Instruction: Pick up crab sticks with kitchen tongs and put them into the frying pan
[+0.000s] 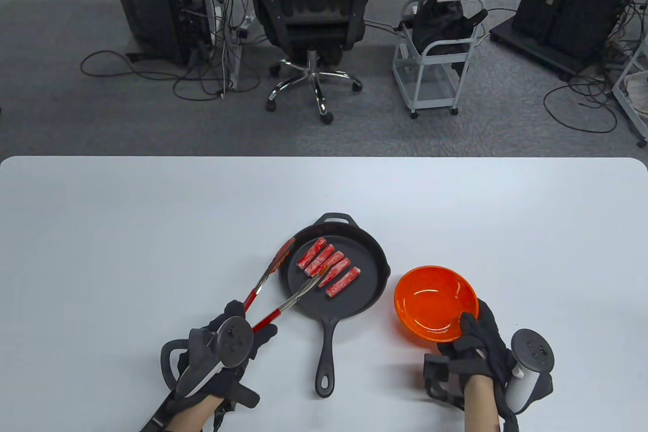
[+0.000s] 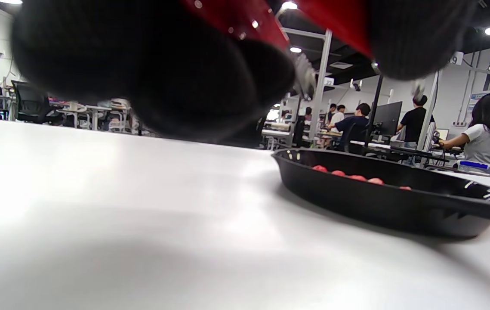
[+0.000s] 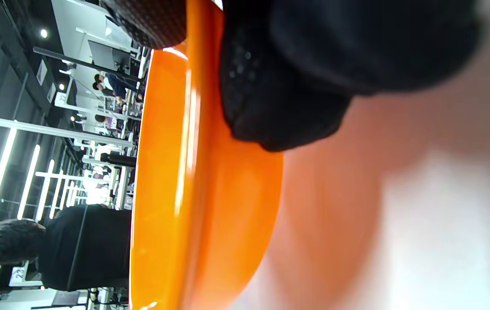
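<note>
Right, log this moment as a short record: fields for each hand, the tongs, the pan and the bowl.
left hand: grips the tongs' red handles
right hand: holds the bowl's near rim, thumb inside
tongs: open, tips at the pan's left edge, holding nothing
pan: on the table, handle toward the person
crab sticks: five, side by side in the pan
bowl: orange, empty, right of the pan

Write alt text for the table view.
Five crab sticks lie in a black frying pan on a white table; the left hand holds open red tongs over it, the right hand grips an empty orange bowl.
</note>
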A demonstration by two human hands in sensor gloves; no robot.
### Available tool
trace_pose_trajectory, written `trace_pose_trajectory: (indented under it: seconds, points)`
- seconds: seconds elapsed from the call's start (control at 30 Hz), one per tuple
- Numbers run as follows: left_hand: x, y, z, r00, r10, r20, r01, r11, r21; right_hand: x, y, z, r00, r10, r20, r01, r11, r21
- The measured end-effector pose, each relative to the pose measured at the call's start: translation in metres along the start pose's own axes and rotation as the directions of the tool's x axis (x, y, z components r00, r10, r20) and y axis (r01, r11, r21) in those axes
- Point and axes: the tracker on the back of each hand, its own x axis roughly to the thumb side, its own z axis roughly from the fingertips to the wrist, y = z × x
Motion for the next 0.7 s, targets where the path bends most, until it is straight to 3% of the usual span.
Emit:
trace_pose_trajectory:
  seconds: [0.23, 0.7]
  points:
    - [-0.0039, -0.0007, 0.0013, 1.000, 0.011, -0.004, -0.011, 1.000, -0.003, 0.0017, 0.0032, 0.0027, 0.997, 0.074, -0.008, -0.074, 0.997, 0.012]
    - [-0.0041, -0.0017, 0.0017, 1.000, 0.019, -0.009, -0.019, 1.000, -0.020, 0.0041, 0.0023, 0.0014, 0.975, 0.221, 0.012, -0.220, 0.972, -0.077]
